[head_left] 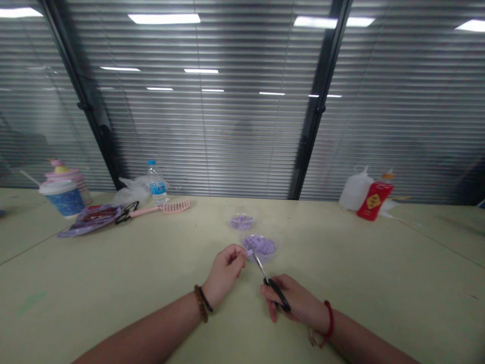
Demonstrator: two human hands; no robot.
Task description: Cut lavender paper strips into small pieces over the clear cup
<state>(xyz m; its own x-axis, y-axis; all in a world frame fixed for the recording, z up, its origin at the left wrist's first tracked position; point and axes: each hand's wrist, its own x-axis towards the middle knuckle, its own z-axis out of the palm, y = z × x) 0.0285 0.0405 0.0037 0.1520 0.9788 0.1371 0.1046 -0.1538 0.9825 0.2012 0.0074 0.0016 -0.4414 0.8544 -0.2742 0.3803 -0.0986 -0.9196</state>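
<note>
My right hand (293, 298) is wrapped around the black handles of a pair of scissors (258, 262). The blades point away and to the left, over the near rim of a clear bowl (278, 247). Small purple pieces (261, 244) fill much of that bowl. My left hand (227, 268) is closed in a pinch beside the blade tips, with a small purple scrap (249, 254) at its fingertips. Just behind stands a second clear bowl (242, 212), holding fewer purple pieces.
At the left are a blue cup (64, 198), a purple packet (91, 220), a pink hairbrush (170, 207), a plastic bag (136, 191) and a water bottle (157, 184). A white bottle (356, 191) and a red bottle (376, 198) stand at the right. Blinds behind glass back the table (379, 273).
</note>
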